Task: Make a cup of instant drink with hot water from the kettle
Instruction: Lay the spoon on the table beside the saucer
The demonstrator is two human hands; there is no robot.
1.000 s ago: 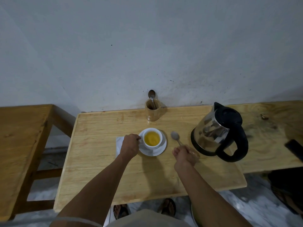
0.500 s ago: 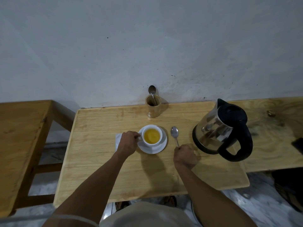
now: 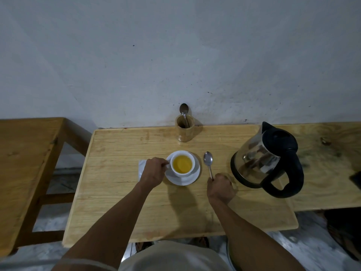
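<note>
Head view, right fingers: the right hand [image 3: 220, 189] is curled tight around the lower end of a thin metal spoon [image 3: 208, 163], fist resting on the table.
Left fingers: the left hand [image 3: 154, 172] pinches at the cup's handle side; the handle itself is hidden under the fingertips.
Spoon: shiny steel, oval bowl pointing away from the person, lying flat just right of the saucer.
Cup [image 3: 182, 163]: small, round, white glazed, filled with clear yellow-amber drink, sitting between the 2 hands.
Saucer [image 3: 183, 178]: white, round, smooth, under the cup.
Paper [image 3: 141, 169]: white flat piece, partly covered by the left hand, touching the saucer's left side as far as I can tell.
Kettle [image 3: 267, 161]: polished steel body, black lid, base ring and looped handle; stands right of the right hand, near but apart.
Holder [image 3: 184, 131]: tan wooden cylinder at the wall, with 1 second spoon [image 3: 184, 110] standing bowl-up in it.
Table [image 3: 121, 192]: pale wood, streaky grain, rounded corners.
Beyond: darker wooden bench [image 3: 23, 163] on the left, grey scuffed wall [image 3: 175, 55] behind.
</note>
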